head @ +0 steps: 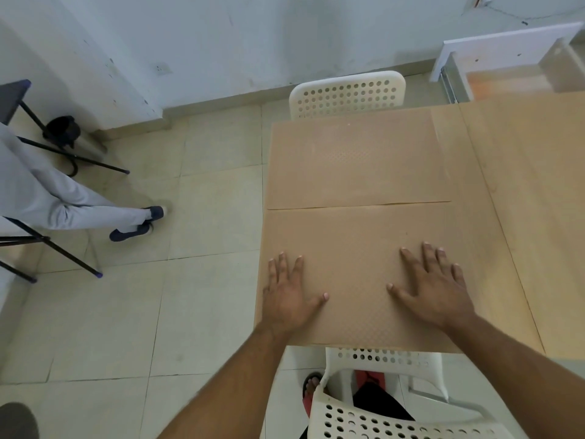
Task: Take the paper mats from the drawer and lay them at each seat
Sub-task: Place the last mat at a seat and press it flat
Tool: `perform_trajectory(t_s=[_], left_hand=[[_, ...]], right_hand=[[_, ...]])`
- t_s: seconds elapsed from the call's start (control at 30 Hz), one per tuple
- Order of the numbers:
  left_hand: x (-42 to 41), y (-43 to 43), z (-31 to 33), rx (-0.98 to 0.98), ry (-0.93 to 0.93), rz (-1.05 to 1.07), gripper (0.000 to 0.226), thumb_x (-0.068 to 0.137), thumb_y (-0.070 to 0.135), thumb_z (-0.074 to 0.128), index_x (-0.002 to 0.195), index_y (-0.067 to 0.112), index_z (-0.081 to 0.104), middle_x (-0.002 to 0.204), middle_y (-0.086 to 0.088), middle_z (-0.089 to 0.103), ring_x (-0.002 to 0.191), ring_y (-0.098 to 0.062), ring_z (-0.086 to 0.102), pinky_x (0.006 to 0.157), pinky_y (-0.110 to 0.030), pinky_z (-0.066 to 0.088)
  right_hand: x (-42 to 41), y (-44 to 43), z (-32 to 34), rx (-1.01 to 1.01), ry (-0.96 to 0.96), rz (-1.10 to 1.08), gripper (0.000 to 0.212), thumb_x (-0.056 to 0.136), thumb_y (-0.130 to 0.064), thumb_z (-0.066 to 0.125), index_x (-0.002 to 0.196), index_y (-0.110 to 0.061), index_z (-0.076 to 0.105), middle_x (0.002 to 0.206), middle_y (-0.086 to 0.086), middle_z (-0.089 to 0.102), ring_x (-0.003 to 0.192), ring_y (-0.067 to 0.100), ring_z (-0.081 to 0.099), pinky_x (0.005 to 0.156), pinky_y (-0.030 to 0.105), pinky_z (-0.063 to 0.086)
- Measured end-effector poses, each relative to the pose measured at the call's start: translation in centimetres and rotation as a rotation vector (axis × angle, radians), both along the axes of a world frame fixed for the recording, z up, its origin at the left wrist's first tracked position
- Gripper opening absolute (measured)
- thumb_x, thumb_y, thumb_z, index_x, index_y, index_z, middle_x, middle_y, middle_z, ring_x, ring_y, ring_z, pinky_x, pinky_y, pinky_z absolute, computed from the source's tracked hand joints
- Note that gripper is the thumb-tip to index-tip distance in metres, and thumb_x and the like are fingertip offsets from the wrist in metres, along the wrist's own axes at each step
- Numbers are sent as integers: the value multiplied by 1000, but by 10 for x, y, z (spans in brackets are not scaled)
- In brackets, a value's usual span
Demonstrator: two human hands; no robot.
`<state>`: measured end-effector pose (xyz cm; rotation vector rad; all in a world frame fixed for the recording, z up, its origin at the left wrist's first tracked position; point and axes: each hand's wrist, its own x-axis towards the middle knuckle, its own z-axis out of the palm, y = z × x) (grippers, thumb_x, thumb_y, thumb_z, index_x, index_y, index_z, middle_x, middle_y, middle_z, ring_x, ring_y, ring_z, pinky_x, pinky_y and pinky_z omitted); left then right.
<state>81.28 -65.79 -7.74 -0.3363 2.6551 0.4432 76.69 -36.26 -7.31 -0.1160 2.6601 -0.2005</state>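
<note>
— Where is the near brown embossed paper mat (357, 248) found?

— It is laid flat at the near left corner of the light wooden table (522, 201). Its left edge is lined up with the table's left edge, and its near edge runs along the table's near edge, just above the white perforated plastic chair (380, 416).

— How are the hands placed?

— The left hand (286, 296) and the right hand (433, 289) are both pressed palm-down on the mat with fingers spread and straight. Nothing is grasped. The left hand is set close to the mat's left edge; the right hand is kept well inside its right edge.

— And the far edge?

— It is met by a second brown paper mat (354, 160), laid before the far white perforated chair (348, 93). A thin seam is seen between them; whether one overlaps the other cannot be told.

— What room is left?

— A broad strip of bare tabletop is left to the right of both mats. An open white drawer (506, 49) is seen beyond the far right. To the left, pale tiled floor (190, 217) is left open between the table and a seated person's grey-trousered legs (79, 204).
</note>
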Motion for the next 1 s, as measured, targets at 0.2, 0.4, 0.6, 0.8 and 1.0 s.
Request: perform_trajectory(t_s=[0.2,0.4,0.6,0.8,1.0], left_hand=[[-5,-4,2,14,-19,-10,104,78,81,48,156,36,-4,164,1,-22,150,-25,-23,119,-57,18],[-4,-4,2,14,-5,-18,103,79,80,47,157,36,-5,165,0,-21,150,-25,-22,120,-55,17],[-3,0,8,4,56,-9,98,81,79,43,157,34,2,166,-2,-13,152,-25,-16,119,-56,20],[-30,42,19,36,169,-131,73,91,61,43,154,30,21,166,-3,3,153,-24,-3,116,-58,26],[-64,114,16,99,198,-235,63,93,49,48,150,28,30,165,-6,13,153,-26,4,117,-55,24]], right_hand=[[0,-3,0,-2,-4,-11,90,83,-83,21,156,-40,-11,166,7,-19,153,29,-14,123,50,0],[0,-4,1,2,-7,-14,90,84,-82,22,157,-39,-10,166,7,-20,153,29,-15,122,50,-1],[2,-4,4,-31,45,-44,86,87,-79,20,158,-37,-6,167,7,-13,154,27,-10,123,49,3],[-17,8,12,-74,116,-115,79,92,-71,22,159,-34,6,168,8,-3,154,27,-3,123,49,8],[-51,16,2,-86,172,-134,74,95,-67,22,158,-30,13,168,11,5,154,29,1,123,50,9]])
